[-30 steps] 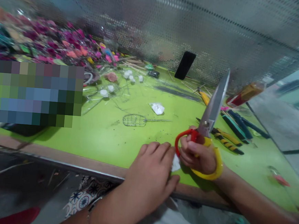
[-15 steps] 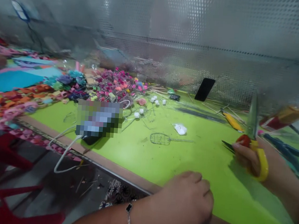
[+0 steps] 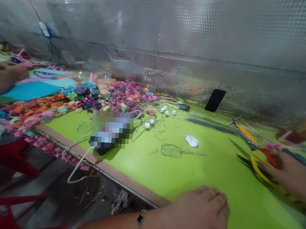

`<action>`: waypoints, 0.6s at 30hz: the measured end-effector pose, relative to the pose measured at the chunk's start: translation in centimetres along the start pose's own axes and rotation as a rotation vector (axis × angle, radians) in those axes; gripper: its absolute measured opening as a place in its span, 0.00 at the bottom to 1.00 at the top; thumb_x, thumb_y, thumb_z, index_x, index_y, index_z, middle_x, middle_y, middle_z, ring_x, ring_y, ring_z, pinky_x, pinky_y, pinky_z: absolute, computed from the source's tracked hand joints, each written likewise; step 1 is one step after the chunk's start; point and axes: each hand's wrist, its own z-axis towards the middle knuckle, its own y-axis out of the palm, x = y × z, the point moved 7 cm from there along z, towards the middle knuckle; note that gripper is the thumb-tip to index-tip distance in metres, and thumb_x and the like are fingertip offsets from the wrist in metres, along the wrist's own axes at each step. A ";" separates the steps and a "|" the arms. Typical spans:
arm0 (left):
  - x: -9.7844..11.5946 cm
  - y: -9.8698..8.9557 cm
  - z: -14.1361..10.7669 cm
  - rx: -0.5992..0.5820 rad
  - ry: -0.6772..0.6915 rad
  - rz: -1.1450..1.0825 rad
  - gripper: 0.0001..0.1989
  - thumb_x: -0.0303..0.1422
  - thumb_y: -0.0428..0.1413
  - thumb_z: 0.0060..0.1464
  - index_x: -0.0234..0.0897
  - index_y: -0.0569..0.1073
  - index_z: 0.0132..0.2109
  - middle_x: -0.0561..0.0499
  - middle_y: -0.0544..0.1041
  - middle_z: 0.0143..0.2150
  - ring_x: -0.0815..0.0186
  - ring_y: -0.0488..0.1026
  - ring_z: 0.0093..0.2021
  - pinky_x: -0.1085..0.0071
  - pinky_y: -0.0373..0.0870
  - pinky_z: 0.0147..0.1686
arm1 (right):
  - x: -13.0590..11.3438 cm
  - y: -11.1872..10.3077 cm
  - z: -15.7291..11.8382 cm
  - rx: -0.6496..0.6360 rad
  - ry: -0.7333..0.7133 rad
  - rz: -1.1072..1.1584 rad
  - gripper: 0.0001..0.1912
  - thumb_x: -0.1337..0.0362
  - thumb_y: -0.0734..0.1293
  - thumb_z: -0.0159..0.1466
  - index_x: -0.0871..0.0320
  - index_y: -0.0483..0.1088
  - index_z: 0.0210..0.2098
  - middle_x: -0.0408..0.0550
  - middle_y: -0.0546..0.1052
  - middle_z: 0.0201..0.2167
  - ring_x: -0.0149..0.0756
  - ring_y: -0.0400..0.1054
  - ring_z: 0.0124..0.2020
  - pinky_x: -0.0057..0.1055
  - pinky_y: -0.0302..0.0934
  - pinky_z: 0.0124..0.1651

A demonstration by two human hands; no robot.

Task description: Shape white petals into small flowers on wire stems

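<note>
We are in a handicraft workshop: a green workbench (image 3: 216, 183) runs along a perforated metal screen (image 3: 201, 33), with artificial flowers (image 3: 129, 96) and a wire frame (image 3: 170, 150) on it.

Lime-green workbench (image 3: 138, 169) with wire frame (image 3: 170, 150)

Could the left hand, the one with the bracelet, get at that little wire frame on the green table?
Probably yes. The left hand rests near the table's front edge, and the wire frame lies ahead of it on the green tabletop. No object appears to stand between them, so a forward reach looks possible.
</note>
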 end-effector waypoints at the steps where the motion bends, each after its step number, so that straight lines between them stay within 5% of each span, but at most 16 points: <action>1: 0.0 -0.2 -0.3 0.004 0.012 -0.001 0.23 0.42 0.54 0.73 0.26 0.80 0.59 0.32 0.81 0.63 0.50 0.78 0.61 0.60 0.72 0.60 | -0.1 0.2 0.0 -0.055 0.012 0.027 0.15 0.48 0.75 0.64 0.46 0.68 0.37 0.64 0.85 0.40 0.56 0.81 0.35 0.47 0.70 0.40; 8: 0.0 -3.4 -2.6 -0.017 0.053 -0.079 0.03 0.29 0.62 0.67 0.34 0.79 0.42 0.44 0.80 0.40 0.59 0.76 0.41 0.64 0.73 0.45 | -2.4 -0.6 -1.1 -0.087 -0.009 -0.024 0.16 0.53 0.70 0.66 0.54 0.71 0.48 0.68 0.83 0.51 0.62 0.80 0.46 0.50 0.69 0.48; 18: -3.1 -3.1 -4.0 0.103 -0.442 -0.520 0.08 0.22 0.58 0.66 0.40 0.76 0.43 0.48 0.80 0.42 0.62 0.77 0.42 0.67 0.74 0.41 | -4.5 -1.8 -2.4 -0.001 -0.182 -0.182 0.22 0.55 0.67 0.74 0.67 0.73 0.59 0.74 0.81 0.55 0.62 0.78 0.52 0.47 0.67 0.53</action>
